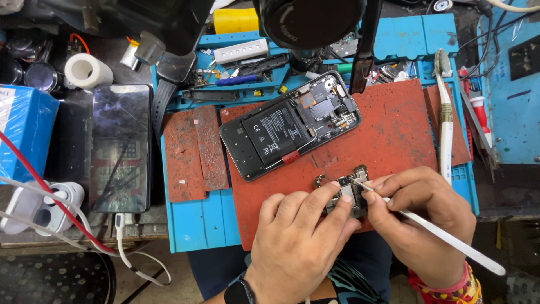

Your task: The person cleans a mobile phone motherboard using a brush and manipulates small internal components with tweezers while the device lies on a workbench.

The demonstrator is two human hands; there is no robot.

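Note:
My left hand (298, 236) pinches a small circuit board (349, 191) against the red work mat (394, 135) near its front edge. My right hand (422, 222) grips white tweezers (450, 242) like a pen, their tip touching the top of the board. Behind the hands lies an opened phone (289, 125), back cover off, with its black battery and inner parts exposed, tilted across the mat.
A blue silicone mat (197, 225) lies under the red one. At left sit a cracked phone (121, 146) on a cable, a white tape roll (87, 71) and a blue box (22, 132). A toothbrush (445, 118), screwdrivers and small parts fill the back; a microscope head (315, 19) hangs overhead.

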